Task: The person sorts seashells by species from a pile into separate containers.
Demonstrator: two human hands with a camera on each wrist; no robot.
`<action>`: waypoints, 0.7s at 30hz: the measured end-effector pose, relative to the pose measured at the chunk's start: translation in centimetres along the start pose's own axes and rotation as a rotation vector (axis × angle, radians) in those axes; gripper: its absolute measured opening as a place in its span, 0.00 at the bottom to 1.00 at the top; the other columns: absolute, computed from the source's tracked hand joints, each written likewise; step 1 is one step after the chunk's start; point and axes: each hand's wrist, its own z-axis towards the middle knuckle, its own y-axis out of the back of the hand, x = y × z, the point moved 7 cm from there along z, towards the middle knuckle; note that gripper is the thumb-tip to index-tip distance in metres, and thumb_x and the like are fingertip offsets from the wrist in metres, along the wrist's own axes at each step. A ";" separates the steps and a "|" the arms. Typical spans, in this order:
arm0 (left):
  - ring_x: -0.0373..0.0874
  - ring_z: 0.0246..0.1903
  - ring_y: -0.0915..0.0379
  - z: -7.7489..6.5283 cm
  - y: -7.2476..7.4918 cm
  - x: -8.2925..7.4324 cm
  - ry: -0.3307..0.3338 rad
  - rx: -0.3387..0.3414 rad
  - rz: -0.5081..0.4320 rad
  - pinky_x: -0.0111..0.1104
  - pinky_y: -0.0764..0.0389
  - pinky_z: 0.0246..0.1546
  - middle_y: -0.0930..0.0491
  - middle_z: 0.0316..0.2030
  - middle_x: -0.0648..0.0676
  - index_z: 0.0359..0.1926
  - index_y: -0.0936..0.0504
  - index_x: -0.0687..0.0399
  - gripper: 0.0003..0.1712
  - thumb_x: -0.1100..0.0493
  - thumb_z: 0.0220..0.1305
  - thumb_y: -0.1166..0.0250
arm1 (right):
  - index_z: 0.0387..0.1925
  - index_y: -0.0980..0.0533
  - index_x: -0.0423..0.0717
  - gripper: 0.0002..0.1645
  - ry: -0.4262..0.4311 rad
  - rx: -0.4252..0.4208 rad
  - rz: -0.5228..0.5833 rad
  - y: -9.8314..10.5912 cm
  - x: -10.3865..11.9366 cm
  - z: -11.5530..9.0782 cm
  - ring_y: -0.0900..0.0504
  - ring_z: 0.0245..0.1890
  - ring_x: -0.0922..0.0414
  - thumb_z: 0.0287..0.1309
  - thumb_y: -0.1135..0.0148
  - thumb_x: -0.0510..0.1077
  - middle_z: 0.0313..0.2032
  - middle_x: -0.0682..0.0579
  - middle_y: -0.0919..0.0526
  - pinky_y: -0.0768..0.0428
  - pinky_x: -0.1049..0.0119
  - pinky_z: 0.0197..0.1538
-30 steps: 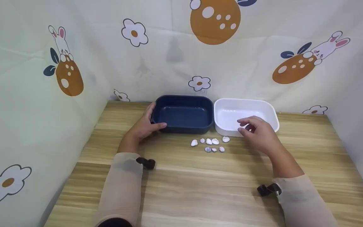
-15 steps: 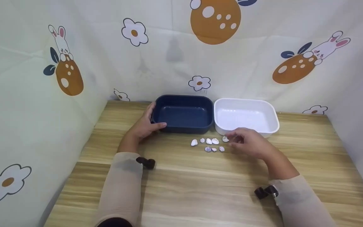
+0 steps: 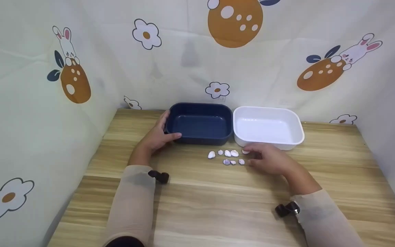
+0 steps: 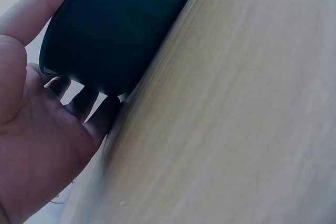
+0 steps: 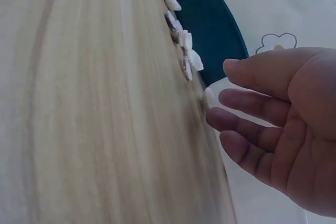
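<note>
My left hand [image 3: 158, 135] grips the left end of a dark blue box [image 3: 199, 140], thumb along its near rim. In the left wrist view its fingers [image 4: 105, 116] lie against the box's end wall. Several small pale seashells [image 3: 227, 153] lie on the table in front of the boxes. Over the rightmost shell [image 3: 245, 151], my right hand [image 3: 269, 159] hangs with thumb and fingers apart, partly covering it. In the right wrist view the fingertips are close to that shell [image 5: 209, 98]; whether they touch it I cannot tell. Nothing is held in that hand.
Beside the blue box stands a white box [image 3: 267, 140], nearly touching it, behind the right hand. Both sit near the back edge of the wooden table [image 3: 218, 206]. A printed cloth [image 3: 183, 51] hangs as a wall behind and at the sides.
My right hand has moved left and down from over the white box's front rim to the rightmost shell. The left hand and both boxes have stayed put.
</note>
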 end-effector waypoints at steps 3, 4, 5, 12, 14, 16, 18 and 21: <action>0.51 0.87 0.70 0.1 0.0 0.0 -0.010 -0.006 -0.007 0.48 0.57 0.87 0.65 0.88 0.47 0.88 0.58 0.36 0.67 0.50 0.62 0.20 | 0.59 0.16 0.45 0.24 0.014 -0.008 -0.006 -0.2 0.0 0.1 0.16 0.62 0.47 0.61 0.28 0.37 0.59 0.47 0.12 0.23 0.43 0.71; 0.51 0.87 0.69 0.1 0.0 0.0 -0.011 -0.007 -0.003 0.48 0.57 0.87 0.65 0.88 0.47 0.88 0.58 0.37 0.67 0.50 0.62 0.20 | 0.59 0.16 0.44 0.24 0.013 -0.010 -0.008 -0.2 -0.1 0.2 0.16 0.62 0.47 0.61 0.28 0.37 0.58 0.47 0.11 0.23 0.43 0.70; 0.51 0.87 0.69 0.1 0.0 0.1 -0.011 -0.008 -0.001 0.48 0.57 0.87 0.65 0.88 0.47 0.88 0.58 0.37 0.67 0.49 0.62 0.20 | 0.58 0.16 0.44 0.23 0.012 -0.013 -0.010 -0.2 -0.1 0.2 0.16 0.61 0.47 0.60 0.28 0.37 0.58 0.47 0.11 0.22 0.43 0.70; 0.50 0.87 0.69 0.1 0.1 0.2 -0.001 -0.008 0.010 0.49 0.58 0.87 0.62 0.88 0.48 0.88 0.57 0.35 0.68 0.48 0.61 0.19 | 0.56 0.15 0.44 0.20 0.004 -0.011 -0.015 -0.4 -0.1 0.2 0.15 0.53 0.49 0.61 0.29 0.36 0.52 0.47 0.10 0.19 0.46 0.63; 0.50 0.87 0.68 0.1 0.1 0.2 0.003 -0.009 0.023 0.50 0.58 0.87 0.62 0.88 0.48 0.88 0.57 0.34 0.68 0.46 0.61 0.19 | 0.57 0.15 0.44 0.21 -0.003 -0.010 -0.016 -0.4 -0.2 0.2 0.15 0.53 0.49 0.62 0.29 0.36 0.51 0.47 0.10 0.19 0.46 0.62; 0.50 0.87 0.68 0.1 0.1 0.2 0.007 -0.010 0.036 0.50 0.58 0.87 0.61 0.88 0.48 0.88 0.57 0.33 0.68 0.45 0.60 0.19 | 0.58 0.14 0.44 0.22 -0.012 -0.007 -0.016 -0.4 -0.3 0.2 0.15 0.54 0.49 0.61 0.30 0.36 0.52 0.47 0.10 0.19 0.45 0.63; 0.50 0.87 0.67 0.1 0.1 0.2 0.010 -0.009 0.042 0.51 0.58 0.87 0.61 0.88 0.48 0.88 0.57 0.32 0.68 0.44 0.60 0.19 | 0.57 0.14 0.44 0.22 -0.020 -0.007 -0.022 -0.5 -0.4 0.1 0.16 0.54 0.49 0.61 0.30 0.35 0.51 0.48 0.10 0.19 0.46 0.63; 0.51 0.87 0.67 0.2 0.2 0.3 0.015 -0.007 0.045 0.52 0.58 0.86 0.61 0.88 0.49 0.88 0.58 0.31 0.68 0.44 0.60 0.19 | 0.54 0.13 0.44 0.21 -0.003 -0.011 -0.036 -0.6 -0.4 0.1 0.16 0.52 0.49 0.59 0.29 0.33 0.49 0.48 0.10 0.18 0.46 0.61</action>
